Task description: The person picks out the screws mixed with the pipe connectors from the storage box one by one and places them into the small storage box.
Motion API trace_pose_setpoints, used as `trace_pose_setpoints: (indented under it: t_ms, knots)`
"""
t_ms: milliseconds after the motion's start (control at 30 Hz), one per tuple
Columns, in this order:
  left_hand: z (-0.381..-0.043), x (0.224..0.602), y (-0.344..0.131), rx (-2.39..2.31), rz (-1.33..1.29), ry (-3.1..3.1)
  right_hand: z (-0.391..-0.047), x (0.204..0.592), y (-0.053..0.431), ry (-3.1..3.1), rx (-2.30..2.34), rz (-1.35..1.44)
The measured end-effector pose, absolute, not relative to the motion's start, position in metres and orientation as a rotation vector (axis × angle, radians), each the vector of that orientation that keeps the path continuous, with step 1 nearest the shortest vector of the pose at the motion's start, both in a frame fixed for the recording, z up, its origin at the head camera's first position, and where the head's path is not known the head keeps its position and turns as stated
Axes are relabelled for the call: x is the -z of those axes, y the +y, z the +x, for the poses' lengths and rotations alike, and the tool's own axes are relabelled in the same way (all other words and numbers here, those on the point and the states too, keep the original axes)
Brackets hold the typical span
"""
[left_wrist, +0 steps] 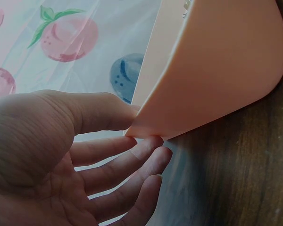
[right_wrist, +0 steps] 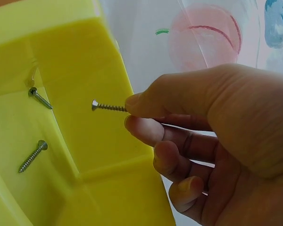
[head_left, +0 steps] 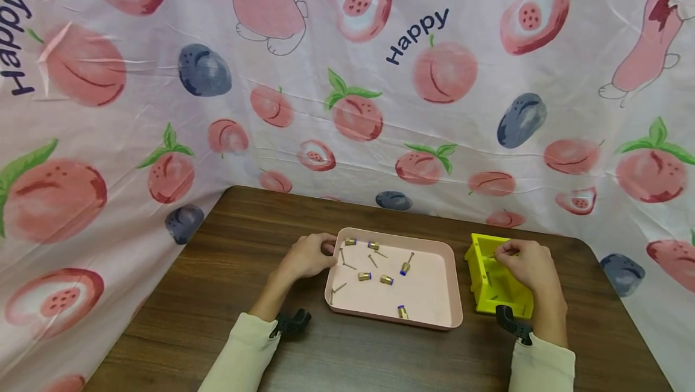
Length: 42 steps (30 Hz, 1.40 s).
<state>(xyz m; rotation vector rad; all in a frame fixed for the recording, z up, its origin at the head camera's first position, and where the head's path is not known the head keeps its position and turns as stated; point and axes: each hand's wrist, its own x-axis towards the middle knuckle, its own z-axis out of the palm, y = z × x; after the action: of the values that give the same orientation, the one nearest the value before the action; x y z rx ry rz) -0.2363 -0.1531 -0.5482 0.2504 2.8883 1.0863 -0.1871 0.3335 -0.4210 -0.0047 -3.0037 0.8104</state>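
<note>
In the head view my left hand (head_left: 311, 255) is at the left rim of a pink tray (head_left: 429, 295). The left wrist view shows the thumb at the rim and fingertips against the outer wall, pinching the tray's edge. Over a yellow bin (head_left: 478, 274), my right hand (head_left: 531, 265) pinches a screw (right_wrist: 108, 107) by its tip between thumb and index finger, head pointing away. Below it in the bin lie loose screws, among them one screw (right_wrist: 33, 156) and another screw (right_wrist: 40, 98). The tray holds several screws (head_left: 372, 261) and several brass fittings (head_left: 364, 276) with blue ends.
Both containers stand on a dark wooden table (head_left: 374, 356), the bin just right of the tray. A fruit-print cloth (head_left: 304, 126) hangs behind and beside the table. Black straps with camera mounts (head_left: 293, 322) sit on both wrists.
</note>
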Motion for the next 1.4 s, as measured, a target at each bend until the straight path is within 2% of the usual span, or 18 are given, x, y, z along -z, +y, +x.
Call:
trace_pose_setpoints:
  t_ms: [633, 1400]
  knots:
    - [-0.225, 0.532, -0.148, -1.096, 0.276, 2.909, -0.186, 0.418, 0.339, -2.946, -0.785, 0.031]
    - [-0.235, 0.545, -0.153, -1.077, 0.243, 2.886, -0.191, 0.413, 0.272, -2.779, -1.094, 0.378]
